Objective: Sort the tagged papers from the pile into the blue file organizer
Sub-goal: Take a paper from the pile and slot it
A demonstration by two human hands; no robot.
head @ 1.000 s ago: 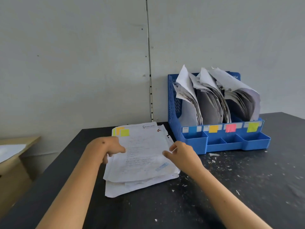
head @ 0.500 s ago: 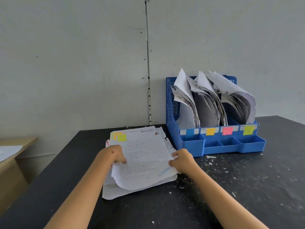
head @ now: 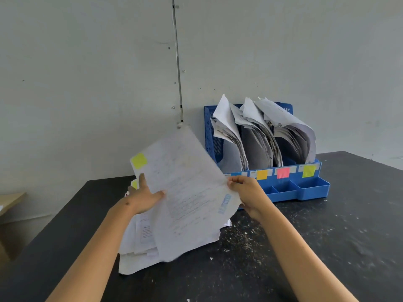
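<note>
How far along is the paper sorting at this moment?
Well underway. Done: the organizer already holds thick bundles of papers in its slots. In hand: a sheet with a yellow-green tag is lifted off the pile, the right hand pinching its edge, the left hand supporting it with spread fingers. Left: slotting this sheet, probably at the matching label, then the pile.
</note>
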